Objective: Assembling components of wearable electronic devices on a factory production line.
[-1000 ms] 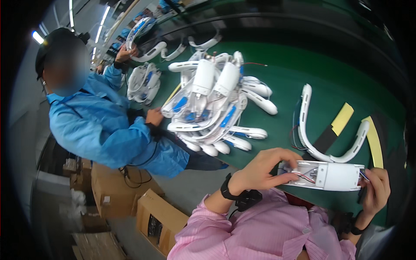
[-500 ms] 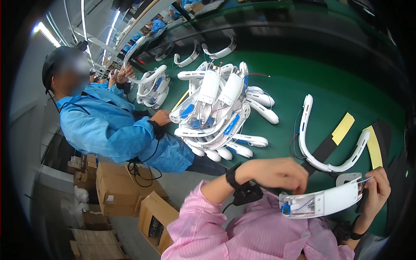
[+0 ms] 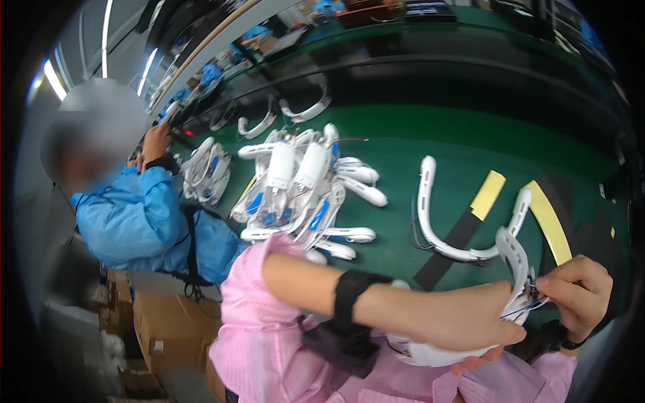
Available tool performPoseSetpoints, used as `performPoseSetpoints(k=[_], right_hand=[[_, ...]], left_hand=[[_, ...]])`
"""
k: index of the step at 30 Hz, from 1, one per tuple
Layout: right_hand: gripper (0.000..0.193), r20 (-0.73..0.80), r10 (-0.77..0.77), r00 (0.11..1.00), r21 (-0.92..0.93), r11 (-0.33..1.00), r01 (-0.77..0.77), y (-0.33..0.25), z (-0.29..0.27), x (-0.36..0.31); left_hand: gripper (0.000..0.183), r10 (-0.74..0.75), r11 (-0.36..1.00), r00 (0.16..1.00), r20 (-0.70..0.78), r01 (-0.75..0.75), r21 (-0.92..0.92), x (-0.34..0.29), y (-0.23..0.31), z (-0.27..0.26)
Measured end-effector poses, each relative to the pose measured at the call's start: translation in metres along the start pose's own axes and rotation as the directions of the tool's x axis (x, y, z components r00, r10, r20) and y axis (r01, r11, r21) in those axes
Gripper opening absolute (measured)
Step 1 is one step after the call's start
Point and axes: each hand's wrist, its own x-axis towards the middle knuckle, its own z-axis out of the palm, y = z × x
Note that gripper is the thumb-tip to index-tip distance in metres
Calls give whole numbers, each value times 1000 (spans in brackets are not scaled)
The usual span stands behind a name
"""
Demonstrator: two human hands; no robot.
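Observation:
In front of my chest is a white curved plastic housing [image 3: 437, 354], its upper part hidden behind my left hand [image 3: 457, 316]. That hand lies across the housing, with fingertips showing beneath its lower edge. A slim white curved piece [image 3: 514, 258] with slots rises at the housing's right end. Beside it, my right hand [image 3: 579, 287] pinches thin wires [image 3: 527, 309], one of them blue, with thumb and fingers. Just beyond lies a U-shaped white band [image 3: 463, 254] on the green table, a thin cable along its left arm.
A heap of white curved assemblies [image 3: 295, 174] covers the table's middle left. Black strips with yellow ends [image 3: 487, 195] lie by the U-shaped band. To the left, a co-worker in a blue smock [image 3: 134, 218] works at the table. Cardboard boxes [image 3: 175, 329] stand on the floor.
My left hand has come down and right onto the housing, which is now turned and mostly covered. My right hand stays by the wires. The view has shifted, and the co-worker's raised band has left sight.

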Motion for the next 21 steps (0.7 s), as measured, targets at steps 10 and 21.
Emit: performPoseSetpoints(k=[10,21], right_hand=[[25,-429,264,864,199,961,-194,-19,51,27],[12,37,799,601,873,266,-408,-1,98,24]], left_hand=[[56,909,363,266,-320,-131,922,23,-47,-23],[38,972,-107,-199,121,79,991,76,-51,-118]])
